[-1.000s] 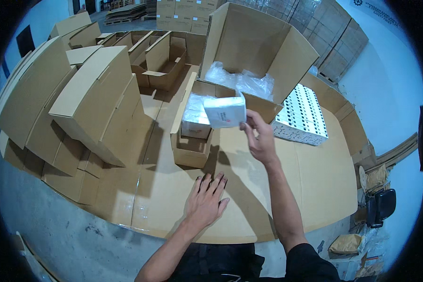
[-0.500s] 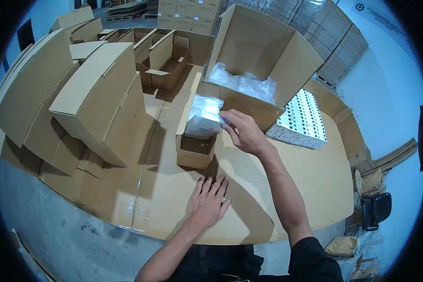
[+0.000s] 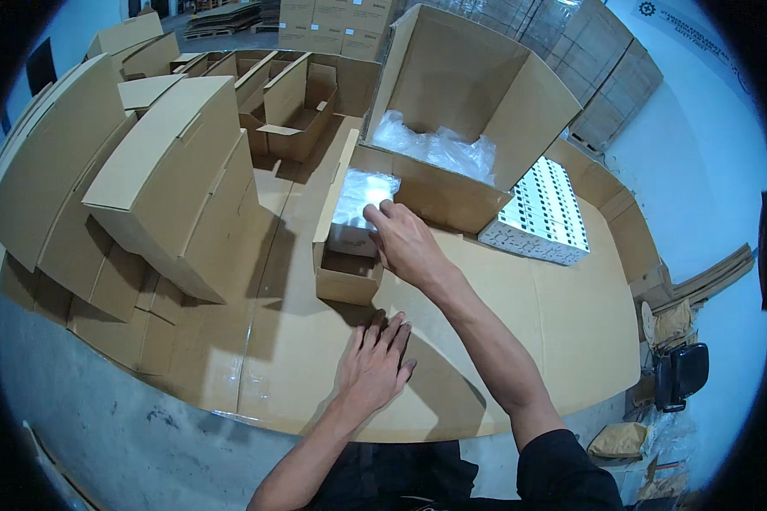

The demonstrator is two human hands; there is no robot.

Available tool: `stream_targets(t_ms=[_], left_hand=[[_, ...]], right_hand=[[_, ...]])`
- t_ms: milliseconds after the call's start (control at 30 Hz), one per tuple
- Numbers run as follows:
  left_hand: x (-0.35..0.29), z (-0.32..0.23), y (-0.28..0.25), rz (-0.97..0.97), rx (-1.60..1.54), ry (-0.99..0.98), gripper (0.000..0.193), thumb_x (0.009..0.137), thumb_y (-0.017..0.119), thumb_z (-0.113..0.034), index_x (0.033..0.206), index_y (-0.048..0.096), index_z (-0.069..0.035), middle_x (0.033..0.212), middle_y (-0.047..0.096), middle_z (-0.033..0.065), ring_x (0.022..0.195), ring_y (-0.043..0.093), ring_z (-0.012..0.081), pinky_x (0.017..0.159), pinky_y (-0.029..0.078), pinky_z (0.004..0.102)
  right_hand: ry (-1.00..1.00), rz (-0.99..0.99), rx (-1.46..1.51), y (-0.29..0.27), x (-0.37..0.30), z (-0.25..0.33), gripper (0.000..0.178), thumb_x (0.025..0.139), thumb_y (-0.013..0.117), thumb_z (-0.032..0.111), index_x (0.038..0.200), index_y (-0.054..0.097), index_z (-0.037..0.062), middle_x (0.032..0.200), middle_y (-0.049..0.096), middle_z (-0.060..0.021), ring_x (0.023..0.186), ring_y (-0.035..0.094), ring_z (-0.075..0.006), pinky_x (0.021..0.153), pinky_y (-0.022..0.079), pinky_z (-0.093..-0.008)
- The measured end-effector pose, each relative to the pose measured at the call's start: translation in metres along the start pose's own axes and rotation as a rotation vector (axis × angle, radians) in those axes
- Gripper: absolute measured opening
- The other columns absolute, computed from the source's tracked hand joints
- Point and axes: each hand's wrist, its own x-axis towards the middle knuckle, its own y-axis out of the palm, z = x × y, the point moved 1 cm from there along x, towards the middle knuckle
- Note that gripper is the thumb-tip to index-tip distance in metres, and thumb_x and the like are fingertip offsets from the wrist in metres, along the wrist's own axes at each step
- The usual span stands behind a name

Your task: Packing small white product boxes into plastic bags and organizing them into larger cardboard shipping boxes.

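Observation:
A narrow brown cardboard box [image 3: 348, 288] stands upright with its top open. Inside it sits a small white box [image 3: 349, 240], with clear plastic wrap [image 3: 371, 184] behind it. My right hand [image 3: 405, 244] reaches over the cardboard box's right wall, fingers curled and closed at the white box's right edge. The fingertips partly hide that edge. My left hand [image 3: 377, 359] lies flat on the cardboard-covered table [image 3: 503, 341], fingers spread, just in front of the narrow box and holding nothing.
Behind the narrow box is a large open carton [image 3: 452, 192] with clear plastic bags [image 3: 435, 149]. To its right lies a block of white boxes with black marks [image 3: 537, 217]. Tall folded cartons [image 3: 166, 162] crowd the left side, and an open divided box [image 3: 302, 128] stands farther back.
My right hand has moved left and slightly down with the white box, which now sits lower and straighter inside the narrow cardboard box. My left hand stays flat on the table.

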Motion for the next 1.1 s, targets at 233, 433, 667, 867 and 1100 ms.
stream_targets(t_ms=[233, 433, 667, 867, 1100], left_hand=[[0.008, -0.005, 0.0, -0.013, -0.017, 0.049, 0.061, 0.091, 0.066, -0.034, 0.143, 0.053, -0.003, 0.151, 0.049, 0.0151, 0.136, 0.045, 0.0365, 0.116, 0.032, 0.0536], [0.012, -0.004, -0.008, 0.124, 0.013, -0.043, 0.063, 0.094, 0.064, -0.033, 0.147, 0.048, -0.004, 0.154, 0.045, 0.0161, 0.134, 0.045, 0.0406, 0.118, 0.028, 0.0537], [0.05, -0.021, 0.017, 0.146, 0.12, 0.018, 0.068, 0.097, 0.059, -0.037, 0.154, 0.04, -0.006, 0.162, 0.033, 0.015, 0.152, 0.022, 0.0387, 0.125, 0.015, 0.0558], [0.11, -0.013, 0.042, 0.072, 0.146, 0.04, 0.063, 0.098, 0.058, -0.036, 0.154, 0.041, -0.012, 0.164, 0.033, 0.0131, 0.153, 0.022, 0.0391, 0.125, 0.016, 0.0557], [0.151, -0.01, 0.05, 0.075, 0.093, 0.022, 0.055, 0.099, 0.057, -0.029, 0.15, 0.047, -0.011, 0.159, 0.04, 0.0121, 0.151, 0.027, 0.0378, 0.125, 0.017, 0.0541]], right_hand=[[0.061, -0.203, -0.038, 0.002, -0.013, -0.004, 0.016, 0.085, 0.075, 0.019, 0.088, 0.072, 0.0041, 0.106, 0.062, -0.0143, 0.098, 0.059, -0.0329, 0.082, 0.051, -0.044], [0.08, -0.169, 0.214, -0.01, -0.051, -0.01, 0.076, 0.094, 0.069, 0.028, 0.158, 0.032, 0.017, 0.154, 0.033, -0.0262, 0.126, 0.051, -0.0436, 0.109, 0.044, -0.05], [0.33, -0.1, 0.238, -0.033, -0.172, -0.112, 0.035, 0.093, 0.067, 0.017, 0.126, 0.065, 0.0051, 0.127, 0.064, -0.0205, 0.11, 0.065, -0.0359, 0.096, 0.053, -0.0443], [0.702, -0.396, 0.222, -0.068, -0.27, -0.193, 0.017, 0.09, 0.065, 0.009, 0.102, 0.071, -0.0008, 0.095, 0.073, -0.0185, 0.08, 0.071, -0.0321, 0.076, 0.058, -0.04], [0.97, -0.478, 0.025, -0.108, -0.318, -0.259, 0.055, 0.09, 0.064, 0.008, 0.142, 0.048, 0.01, 0.122, 0.058, -0.0192, 0.118, 0.06, -0.0359, 0.099, 0.051, -0.0449]])
